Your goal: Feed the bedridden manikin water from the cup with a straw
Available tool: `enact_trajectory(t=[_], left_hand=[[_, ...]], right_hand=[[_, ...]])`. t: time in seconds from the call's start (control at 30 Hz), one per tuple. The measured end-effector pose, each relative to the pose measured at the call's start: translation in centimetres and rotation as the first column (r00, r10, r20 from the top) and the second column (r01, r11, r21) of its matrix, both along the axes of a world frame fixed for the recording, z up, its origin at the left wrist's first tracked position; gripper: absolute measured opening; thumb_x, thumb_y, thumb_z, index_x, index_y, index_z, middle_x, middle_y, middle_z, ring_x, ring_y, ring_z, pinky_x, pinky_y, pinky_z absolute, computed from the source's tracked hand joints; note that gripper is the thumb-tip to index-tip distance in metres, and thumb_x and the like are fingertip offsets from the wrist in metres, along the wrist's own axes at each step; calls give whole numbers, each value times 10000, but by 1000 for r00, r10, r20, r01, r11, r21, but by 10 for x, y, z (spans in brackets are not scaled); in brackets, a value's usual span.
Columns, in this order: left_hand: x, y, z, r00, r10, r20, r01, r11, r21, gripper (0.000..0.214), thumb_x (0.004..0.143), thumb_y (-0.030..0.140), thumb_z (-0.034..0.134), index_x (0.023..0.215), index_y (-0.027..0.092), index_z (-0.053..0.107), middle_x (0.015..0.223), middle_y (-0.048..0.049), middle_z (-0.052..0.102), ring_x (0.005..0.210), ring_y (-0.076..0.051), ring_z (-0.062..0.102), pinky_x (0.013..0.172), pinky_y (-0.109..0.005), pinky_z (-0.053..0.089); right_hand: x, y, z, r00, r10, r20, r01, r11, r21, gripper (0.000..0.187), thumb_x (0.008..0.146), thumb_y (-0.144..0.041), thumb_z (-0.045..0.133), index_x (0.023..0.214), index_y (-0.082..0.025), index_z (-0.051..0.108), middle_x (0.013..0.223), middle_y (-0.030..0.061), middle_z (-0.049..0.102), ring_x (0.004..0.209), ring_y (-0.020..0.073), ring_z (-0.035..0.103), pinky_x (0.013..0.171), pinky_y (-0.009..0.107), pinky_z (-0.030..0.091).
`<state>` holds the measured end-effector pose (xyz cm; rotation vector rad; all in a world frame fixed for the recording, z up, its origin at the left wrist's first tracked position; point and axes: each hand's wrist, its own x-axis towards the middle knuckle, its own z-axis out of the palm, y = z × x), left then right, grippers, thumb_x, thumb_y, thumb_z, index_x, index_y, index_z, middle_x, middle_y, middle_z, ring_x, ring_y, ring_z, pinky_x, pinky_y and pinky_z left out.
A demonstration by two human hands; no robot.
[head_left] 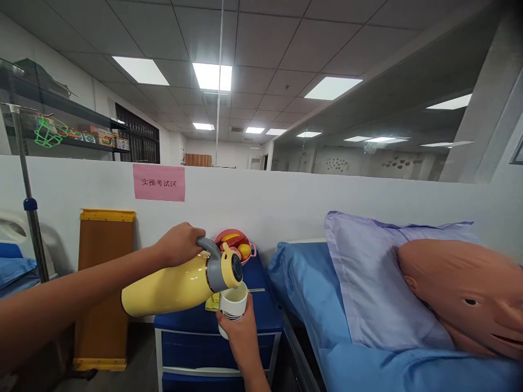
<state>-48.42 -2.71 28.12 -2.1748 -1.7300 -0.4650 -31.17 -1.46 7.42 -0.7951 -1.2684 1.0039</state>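
Note:
My left hand (182, 245) is wrapped round the grey handle of a yellow thermos jug (171, 288). The jug is tipped nearly level, its spout end just over the mouth of a white cup (233, 302). Fingers of my right hand (241, 329) close round that cup, which leans a little above the bedside cabinet. Whether liquid is flowing I cannot tell. Behind the cup lie a yellow cloth (212, 302) and a thin pale stick (256, 290). A pink basket (253, 251) of fruit stands at the cabinet's back.
The blue bedside cabinet (265, 314) stands against the wall. To the right, a manikin (461, 294) rests on a lilac pillow (359, 283) on a blue-sheeted bed (302, 288). A brown board (102, 337) leans at left, near a metal drip stand (36, 239).

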Motion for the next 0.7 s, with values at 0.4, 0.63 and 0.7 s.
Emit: enact_trajectory(t=[0.4,0.63,0.7], left_hand=[[22,10,20,969,-30,-245,-9,988,-157,247,779,311,437,682,210,640,640,-92,636,610,-224,572,528,-308,303],[53,11,37,911,-88,-402,-26,962,-270,231,742,294,463,752,195,672,704,-105,648,639,-213,586,507,-298,324],[60,11,40,894,-103,-436,-32,956,-291,239,744,301,468,781,195,679,725,-110,649,661,-218,589,514,-297,341]], right_hand=[[5,-5,-4,997,72,-11,-72,997,-22,491,600,-184,697,1051,-190,503,868,14,685,754,178,640,722,296,511],[-3,-10,-14,994,96,-52,-100,992,-71,566,566,-178,684,1096,-199,487,826,-10,667,687,163,609,653,276,501],[-5,-12,-15,994,78,-80,-83,995,-60,574,563,-181,687,1102,-199,492,826,-9,666,687,161,606,645,271,498]])
